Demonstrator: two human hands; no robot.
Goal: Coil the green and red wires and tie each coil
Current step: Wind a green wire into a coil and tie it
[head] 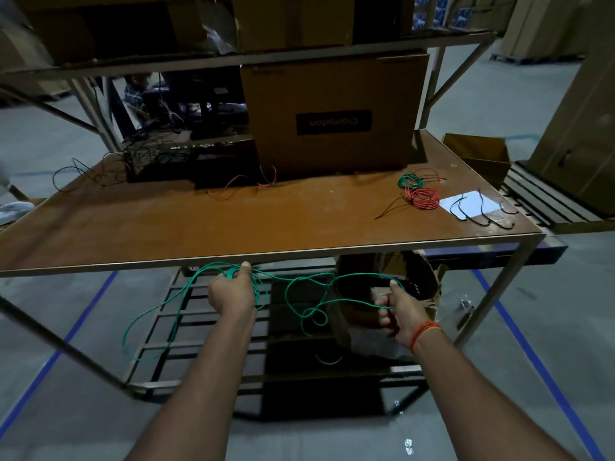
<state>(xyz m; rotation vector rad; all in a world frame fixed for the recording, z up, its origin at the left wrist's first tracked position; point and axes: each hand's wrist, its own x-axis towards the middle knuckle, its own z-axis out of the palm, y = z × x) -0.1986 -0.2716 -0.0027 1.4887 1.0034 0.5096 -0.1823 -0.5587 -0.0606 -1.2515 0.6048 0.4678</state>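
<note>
- Left hand (229, 291) grips bunched loops of thin green wire (299, 287), near the table (199, 227) edge.
- Right hand (397, 314) pinches the slack strand.
- Far right on the brown tabletop: green coil (410, 180), red coil (422, 197).

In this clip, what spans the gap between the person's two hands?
In the head view, only the green wire spans it, sagging in loose loops from the left hand to the right hand, below the table's front edge.
</note>
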